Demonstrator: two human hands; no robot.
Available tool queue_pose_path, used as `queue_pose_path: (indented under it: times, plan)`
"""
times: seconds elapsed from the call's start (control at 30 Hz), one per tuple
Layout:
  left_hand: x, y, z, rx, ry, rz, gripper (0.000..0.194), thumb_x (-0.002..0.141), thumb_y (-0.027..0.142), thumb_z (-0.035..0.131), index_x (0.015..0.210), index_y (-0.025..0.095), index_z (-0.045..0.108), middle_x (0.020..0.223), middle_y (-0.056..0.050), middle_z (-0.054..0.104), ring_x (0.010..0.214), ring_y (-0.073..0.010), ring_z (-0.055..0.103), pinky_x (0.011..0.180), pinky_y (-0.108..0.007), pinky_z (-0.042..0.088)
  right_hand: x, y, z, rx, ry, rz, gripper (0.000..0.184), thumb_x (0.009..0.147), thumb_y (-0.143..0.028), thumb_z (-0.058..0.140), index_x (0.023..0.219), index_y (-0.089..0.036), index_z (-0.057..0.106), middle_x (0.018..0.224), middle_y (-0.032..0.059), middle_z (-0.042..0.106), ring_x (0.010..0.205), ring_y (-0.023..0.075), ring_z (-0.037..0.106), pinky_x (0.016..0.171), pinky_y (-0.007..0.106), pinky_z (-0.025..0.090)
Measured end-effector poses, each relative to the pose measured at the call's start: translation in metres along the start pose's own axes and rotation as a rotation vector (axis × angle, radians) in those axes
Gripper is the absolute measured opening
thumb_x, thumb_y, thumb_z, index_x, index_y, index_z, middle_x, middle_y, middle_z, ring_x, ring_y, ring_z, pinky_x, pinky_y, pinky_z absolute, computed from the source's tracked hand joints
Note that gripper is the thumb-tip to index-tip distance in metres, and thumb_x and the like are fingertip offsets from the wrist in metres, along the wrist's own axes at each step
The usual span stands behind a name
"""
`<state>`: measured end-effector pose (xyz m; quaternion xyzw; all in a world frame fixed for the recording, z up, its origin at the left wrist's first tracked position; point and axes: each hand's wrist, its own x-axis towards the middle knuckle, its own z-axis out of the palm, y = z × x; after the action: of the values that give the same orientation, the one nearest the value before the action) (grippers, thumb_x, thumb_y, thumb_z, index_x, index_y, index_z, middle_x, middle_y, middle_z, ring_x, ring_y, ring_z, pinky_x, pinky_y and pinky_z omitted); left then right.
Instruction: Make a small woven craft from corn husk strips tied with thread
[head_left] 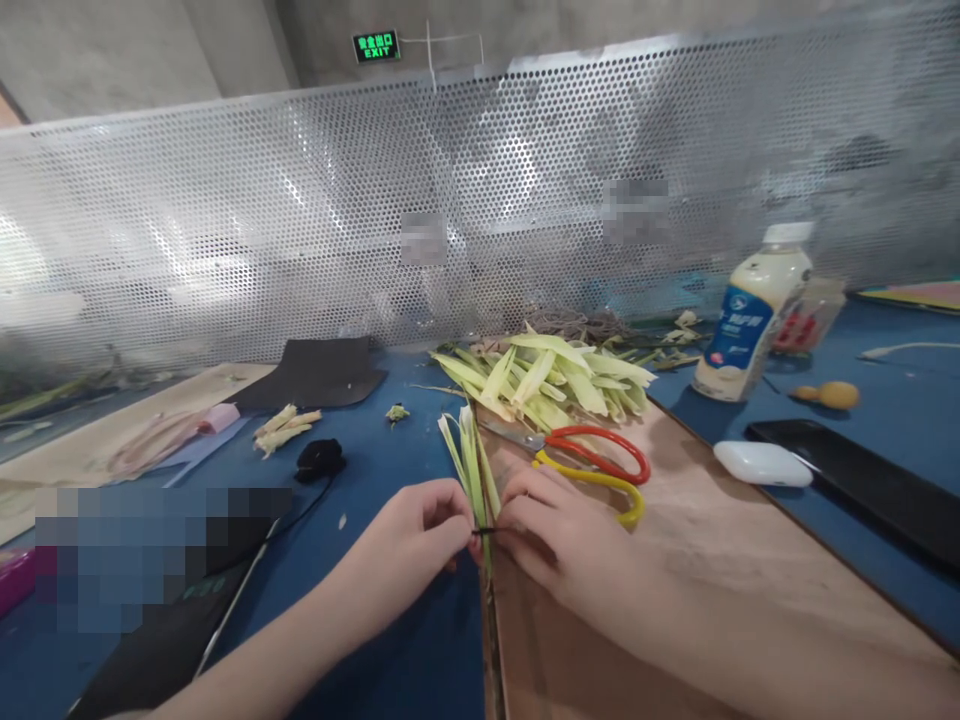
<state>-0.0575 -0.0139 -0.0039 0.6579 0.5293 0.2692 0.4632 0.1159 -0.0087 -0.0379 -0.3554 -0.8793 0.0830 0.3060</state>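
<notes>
A small bundle of pale green corn husk strips [471,462] stands between my hands, its tips pointing away from me. Across its lower part runs a thin black cord [486,531]. My left hand [431,525] is closed, thumb and fingers pinching the cord at the bundle's left side. On the other side my right hand [559,525] has its fingers curled in on the cord's right end; its fingertips are partly hidden. Just beyond the right hand lie scissors [592,460] with one red and one yellow handle. Behind them is a pile of corn husks [555,375].
A wooden board [720,530] lies on the blue table [405,640]. At right are a bottle [750,315], a white case [763,463], a black phone [862,490] and a small gourd [829,395]. A black bundle of cord [321,460] sits left. Perforated metal panel [300,220] stands behind.
</notes>
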Motion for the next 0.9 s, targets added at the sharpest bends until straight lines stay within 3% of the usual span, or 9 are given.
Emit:
queue_pose_path:
  times: [0.27,0.4,0.53,0.67,0.77,0.9]
  plan:
    - [0.0003,-0.0079,0.0016,-0.111,-0.045,-0.088,0.008,0.067,0.018,0.040,0.064,0.018,0.047,0.038,0.008,0.037,0.034,-0.0052,0.031,0.033,-0.013,0.023,0.0025,-0.0021,0.0002,-0.043,-0.027,-0.013,0.010,0.074,-0.012,0.054,0.082,-0.015,0.057,0.086,0.0055,0.055,0.087,0.0207,0.044,0.077,0.035,0.041]
    - [-0.0015,-0.0047,0.0018,-0.204,-0.094,-0.080,0.007,0.064,0.015,0.038,0.062,0.016,0.045,0.051,0.002,0.053,0.036,-0.0036,0.032,0.033,-0.012,0.021,0.0032,-0.0024,-0.0005,-0.058,-0.029,-0.031,0.010,0.080,-0.012,0.048,0.079,-0.015,0.057,0.082,0.0054,0.055,0.085,0.0193,0.044,0.076,0.034,0.040]
    - [-0.0002,-0.0073,0.0010,-0.224,-0.114,-0.101,0.008,0.065,0.016,0.037,0.063,0.017,0.044,0.056,-0.001,0.061,0.032,-0.0038,0.034,0.029,-0.012,0.020,0.0020,-0.0054,-0.0023,-0.064,-0.028,-0.014,0.008,0.077,-0.009,0.050,0.072,-0.015,0.053,0.076,0.0037,0.054,0.080,0.0177,0.046,0.072,0.030,0.040]
    - [0.0004,-0.0108,0.0006,-0.148,-0.162,-0.133,0.023,0.077,0.033,0.037,0.066,0.016,0.047,0.056,-0.002,0.063,0.025,-0.0041,0.036,0.024,-0.013,0.020,-0.0006,-0.0065,-0.0013,-0.096,0.000,-0.020,0.010,0.077,-0.010,0.049,0.070,-0.016,0.051,0.072,0.0020,0.052,0.074,0.0162,0.047,0.067,0.029,0.040]
    - [-0.0004,-0.0111,0.0018,-0.098,-0.213,-0.157,0.036,0.077,0.049,0.041,0.067,0.015,0.048,0.056,-0.002,0.064,0.025,-0.0038,0.037,0.024,-0.014,0.022,-0.0021,-0.0063,0.0002,-0.139,0.047,-0.036,0.013,0.078,-0.011,0.047,0.067,-0.016,0.049,0.069,0.0021,0.050,0.070,0.0159,0.046,0.063,0.029,0.039]
    - [-0.0005,-0.0116,0.0023,-0.098,-0.269,-0.147,0.035,0.074,0.049,0.049,0.067,0.014,0.051,0.058,-0.001,0.065,0.026,-0.0023,0.036,0.026,-0.013,0.024,-0.0044,-0.0055,-0.0001,-0.111,0.063,-0.040,0.011,0.075,-0.008,0.050,0.067,-0.016,0.049,0.069,0.0012,0.050,0.070,0.0156,0.046,0.064,0.029,0.039]
